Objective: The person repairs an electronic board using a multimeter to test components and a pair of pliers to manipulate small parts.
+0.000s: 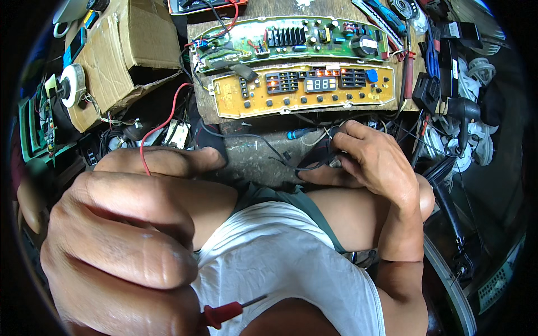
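Close to the camera, my left hand (pixel 123 235) is a fist around a red test probe (pixel 224 314). Its metal tip points out to the right past my fingers, and a red lead (pixel 158 127) runs from the hand up to the bench. My right hand (pixel 374 159) is over my right knee with its fingers curled. A black cable (pixel 269 147) leads to its fingertips; what they pinch is mostly hidden. Ahead on a wooden bench lies a green circuit board (pixel 252 55), and nearer me a yellow display board (pixel 252 106) with a lit digit display (pixel 320 84) and red lights.
A cardboard box (pixel 106 61) stands at the left, with a green plastic frame (pixel 28 129) beside it. Screwdrivers and tools (pixel 408 73) line the bench's right edge. White plastic parts (pixel 479 140) and a black stand arm (pixel 448 215) are farther right. Loose wires hang below the bench.
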The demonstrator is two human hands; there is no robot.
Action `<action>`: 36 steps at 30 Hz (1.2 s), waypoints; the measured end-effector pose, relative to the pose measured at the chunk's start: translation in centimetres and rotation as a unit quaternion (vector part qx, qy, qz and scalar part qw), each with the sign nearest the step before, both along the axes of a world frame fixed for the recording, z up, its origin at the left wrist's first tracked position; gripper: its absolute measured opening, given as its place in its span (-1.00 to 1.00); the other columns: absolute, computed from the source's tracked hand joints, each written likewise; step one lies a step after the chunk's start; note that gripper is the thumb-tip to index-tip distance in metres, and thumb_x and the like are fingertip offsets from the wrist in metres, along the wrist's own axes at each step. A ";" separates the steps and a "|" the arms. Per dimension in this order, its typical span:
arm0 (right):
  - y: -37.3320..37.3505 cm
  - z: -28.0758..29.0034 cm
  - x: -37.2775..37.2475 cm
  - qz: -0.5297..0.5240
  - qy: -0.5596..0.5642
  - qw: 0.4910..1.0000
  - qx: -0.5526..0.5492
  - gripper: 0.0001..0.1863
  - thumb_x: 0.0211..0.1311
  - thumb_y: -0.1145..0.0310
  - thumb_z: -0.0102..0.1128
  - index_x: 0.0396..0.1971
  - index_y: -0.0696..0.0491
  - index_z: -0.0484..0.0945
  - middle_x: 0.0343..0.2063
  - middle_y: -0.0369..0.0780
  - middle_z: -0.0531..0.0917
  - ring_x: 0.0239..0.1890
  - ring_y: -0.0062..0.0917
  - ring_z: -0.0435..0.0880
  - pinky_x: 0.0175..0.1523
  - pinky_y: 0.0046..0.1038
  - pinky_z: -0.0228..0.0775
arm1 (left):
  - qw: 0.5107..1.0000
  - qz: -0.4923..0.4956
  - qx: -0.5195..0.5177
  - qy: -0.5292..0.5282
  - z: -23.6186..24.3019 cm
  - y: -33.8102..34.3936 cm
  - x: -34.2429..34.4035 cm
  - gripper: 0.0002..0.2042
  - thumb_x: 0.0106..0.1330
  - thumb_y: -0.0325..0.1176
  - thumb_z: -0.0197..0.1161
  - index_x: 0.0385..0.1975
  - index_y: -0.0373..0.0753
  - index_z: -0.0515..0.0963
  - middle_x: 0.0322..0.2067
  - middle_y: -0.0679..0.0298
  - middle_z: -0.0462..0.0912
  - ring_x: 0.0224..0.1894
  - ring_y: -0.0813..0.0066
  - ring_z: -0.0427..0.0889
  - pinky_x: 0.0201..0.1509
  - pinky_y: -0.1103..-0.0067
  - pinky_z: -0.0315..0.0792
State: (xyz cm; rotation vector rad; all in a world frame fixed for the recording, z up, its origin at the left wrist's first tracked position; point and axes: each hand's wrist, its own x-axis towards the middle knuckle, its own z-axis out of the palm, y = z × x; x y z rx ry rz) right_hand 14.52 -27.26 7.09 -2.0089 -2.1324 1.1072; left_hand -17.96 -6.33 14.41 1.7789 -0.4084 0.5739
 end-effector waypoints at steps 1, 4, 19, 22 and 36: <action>0.1 0.1 0.1 -0.002 -0.002 1.000 -0.005 -0.62 0.14 0.46 0.52 -0.03 0.05 0.66 -0.16 -0.12 0.64 -0.07 -0.03 0.75 -0.03 0.00 0.60 | 1.000 -0.005 -0.005 0.007 0.0 0.0 0.4 -0.76 0.45 -0.21 0.56 -0.43 0.08 0.60 -0.51 0.41 0.77 -0.59 0.62 0.68 -0.47 0.60 0.51; 0.1 -0.3 0.0 0.004 0.008 1.000 0.010 -0.63 0.14 0.44 0.53 -0.04 0.05 0.66 -0.17 -0.12 0.63 -0.06 -0.03 0.74 -0.02 0.00 0.59 | 0.999 -0.005 0.001 0.046 0.9 0.3 0.1 -0.74 0.48 -0.19 0.52 -0.47 0.05 0.61 -0.51 0.41 0.78 -0.58 0.60 0.68 -0.46 0.59 0.54; 0.1 -0.3 0.0 0.006 0.005 1.000 -0.002 -0.70 0.16 0.44 0.48 -0.09 0.04 0.65 -0.18 -0.13 0.62 -0.06 -0.06 0.74 -0.04 0.00 0.59 | 0.981 0.006 -0.144 -0.126 -2.7 -1.5 2.5 -0.90 0.47 -0.23 0.54 -0.21 -0.05 0.79 -0.62 0.30 0.69 -0.63 0.51 0.65 -0.52 0.60 0.51; 0.2 -0.2 0.0 0.008 0.019 0.999 0.032 -0.67 0.12 0.54 0.50 -0.11 0.06 0.63 -0.18 -0.14 0.61 -0.11 -0.03 0.72 -0.12 -0.04 0.59 | 0.977 0.031 -0.181 -0.112 -3.7 -2.3 -3.7 -0.90 0.46 -0.21 0.53 -0.16 -0.02 0.79 -0.64 0.32 0.66 -0.62 0.51 0.64 -0.52 0.56 0.47; 0.0 0.0 -0.1 -0.001 0.030 0.999 0.036 -0.56 -0.02 0.39 0.64 -0.09 0.08 0.72 -0.21 -0.12 0.65 -0.05 -0.06 0.76 0.02 -0.04 0.62 | 0.864 0.090 0.289 0.402 -2.8 -2.0 3.3 -0.70 0.34 -0.34 0.43 0.04 -0.25 0.77 -0.24 0.12 0.69 -0.12 0.03 0.71 -0.01 0.23 0.53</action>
